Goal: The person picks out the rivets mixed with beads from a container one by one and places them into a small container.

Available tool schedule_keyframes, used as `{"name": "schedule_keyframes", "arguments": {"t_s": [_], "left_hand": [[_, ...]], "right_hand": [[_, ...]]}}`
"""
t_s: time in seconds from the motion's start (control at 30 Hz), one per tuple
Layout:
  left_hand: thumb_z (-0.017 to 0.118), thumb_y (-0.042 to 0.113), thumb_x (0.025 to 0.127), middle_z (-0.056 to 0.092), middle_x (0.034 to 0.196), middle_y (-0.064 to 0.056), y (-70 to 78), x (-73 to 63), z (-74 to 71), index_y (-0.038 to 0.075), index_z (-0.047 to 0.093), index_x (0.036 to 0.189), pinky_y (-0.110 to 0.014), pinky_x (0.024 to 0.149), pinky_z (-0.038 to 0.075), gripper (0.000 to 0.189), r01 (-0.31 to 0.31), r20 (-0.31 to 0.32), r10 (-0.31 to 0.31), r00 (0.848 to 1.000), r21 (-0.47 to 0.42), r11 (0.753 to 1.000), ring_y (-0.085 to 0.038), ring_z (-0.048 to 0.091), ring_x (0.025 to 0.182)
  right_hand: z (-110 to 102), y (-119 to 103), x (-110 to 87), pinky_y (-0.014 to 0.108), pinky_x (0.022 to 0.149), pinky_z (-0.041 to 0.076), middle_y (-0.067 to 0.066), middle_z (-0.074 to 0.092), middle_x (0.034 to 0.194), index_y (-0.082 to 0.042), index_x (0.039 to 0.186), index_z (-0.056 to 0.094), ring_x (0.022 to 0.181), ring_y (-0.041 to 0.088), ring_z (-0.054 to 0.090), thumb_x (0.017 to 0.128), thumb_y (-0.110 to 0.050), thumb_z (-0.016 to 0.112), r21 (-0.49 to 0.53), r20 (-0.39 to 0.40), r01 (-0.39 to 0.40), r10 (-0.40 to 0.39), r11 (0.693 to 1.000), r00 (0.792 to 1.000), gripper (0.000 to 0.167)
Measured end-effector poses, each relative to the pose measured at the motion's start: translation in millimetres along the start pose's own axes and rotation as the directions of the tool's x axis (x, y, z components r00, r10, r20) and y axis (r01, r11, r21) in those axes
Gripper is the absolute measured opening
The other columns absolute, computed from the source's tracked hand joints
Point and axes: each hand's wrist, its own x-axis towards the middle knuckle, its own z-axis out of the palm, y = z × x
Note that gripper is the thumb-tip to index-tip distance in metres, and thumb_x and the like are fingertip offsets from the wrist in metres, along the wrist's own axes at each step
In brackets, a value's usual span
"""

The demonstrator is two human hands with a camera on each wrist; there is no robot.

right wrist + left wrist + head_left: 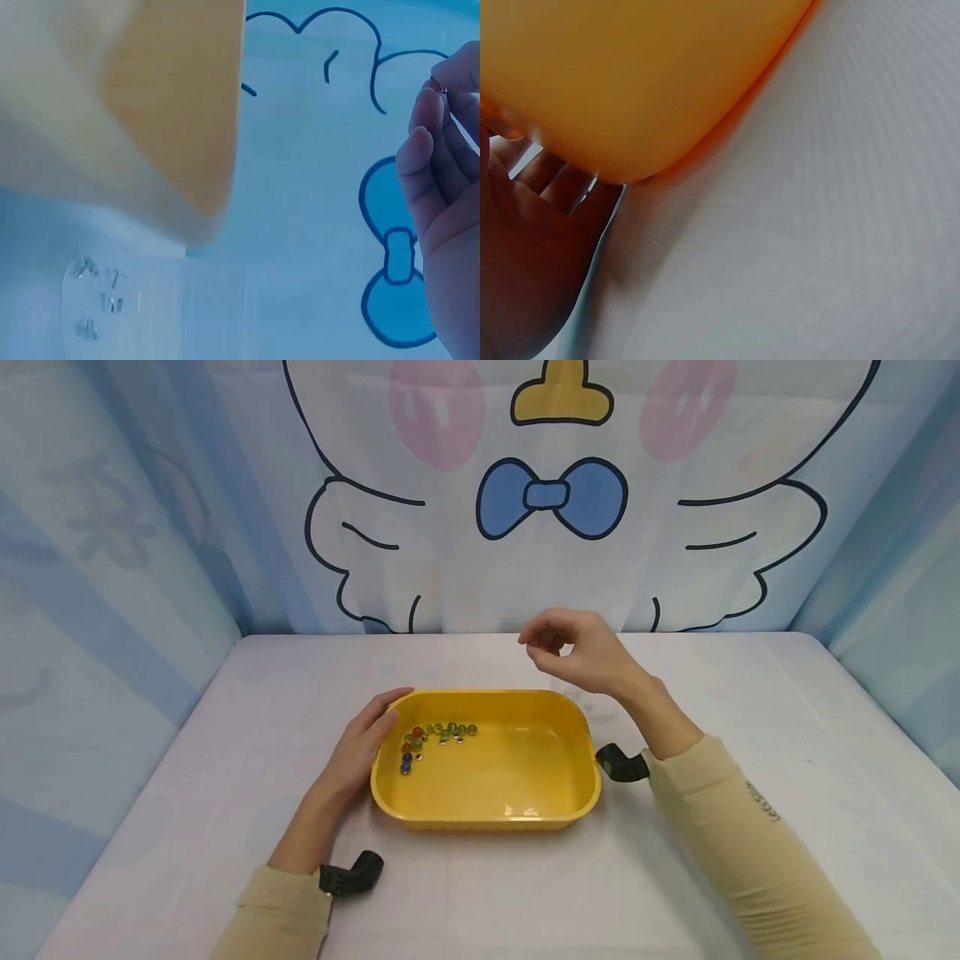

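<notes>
A yellow tray (510, 793) with rounded corners sits on the table in the head view. Glass marbles (452, 727) in green, orange and blue, with a few tiny silver balls (418, 757), gather toward its upper left. My left hand (358, 750) grips the tray's left end, thumb at the rim and fingers along the outer wall. Raised beyond the tray's far right corner is my right hand (581, 652). Between its thumb and index fingertip, the right wrist view shows a tiny silver ball (444, 91), mostly covered by the fingers.
In the right wrist view a clear container (161, 307) with several small shiny pieces stands past the tray. A white cloth covers the table (750, 827). Behind it hangs a printed curtain (551, 577), with more curtain on both sides.
</notes>
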Motion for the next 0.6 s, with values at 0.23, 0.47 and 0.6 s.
{"name": "schedule_keyframes", "arguments": {"t_s": [0.23, 0.47, 0.6], "left_hand": [[0.037, 0.027, 0.110, 0.044, 0.154, -0.004, -0.4, 0.4, 0.4, 0.021, 0.044, 0.151, -0.046, 0.120, 0.023, 0.043, -0.001, -0.003, 0.001, 1.000, 0.004, 1.000, -0.024, 0.037, 0.142], [0.037, 0.027, 0.110, 0.045, 0.153, -0.004, -0.1, 0.3, 0.6, 0.020, 0.044, 0.151, -0.046, 0.119, 0.024, 0.043, -0.001, -0.003, 0.001, 1.000, 0.001, 1.000, -0.024, 0.039, 0.140], [0.036, 0.026, 0.110, 0.044, 0.153, -0.004, -0.2, 0.2, 0.1, 0.020, 0.044, 0.151, -0.046, 0.119, 0.024, 0.043, 0.003, -0.001, -0.003, 1.000, 0.000, 1.000, -0.024, 0.038, 0.140]], "right_hand": [[-9, 6, -10.2, 0.020, 0.068, 0.048, 0.006, 0.068, 0.092, 0.000, 0.100, 0.072, 0.077, 0.021, 0.055, 0.090, 0.009, 0.065, -0.022, -0.036, -0.074, 0.074, 0.997, 0.997, 0.015], [-13, 17, -22.9, 0.020, 0.069, 0.048, 0.008, 0.068, 0.094, 0.000, 0.102, 0.071, 0.079, 0.021, 0.055, 0.091, 0.004, 0.066, -0.077, -0.053, -0.176, 0.172, 0.981, 0.984, 0.013], [-16, 25, -28.1, 0.021, 0.071, 0.049, 0.009, 0.068, 0.097, 0.000, 0.104, 0.071, 0.081, 0.021, 0.056, 0.092, 0.002, 0.065, -0.120, -0.067, -0.227, 0.220, 0.966, 0.973, 0.013]]}}
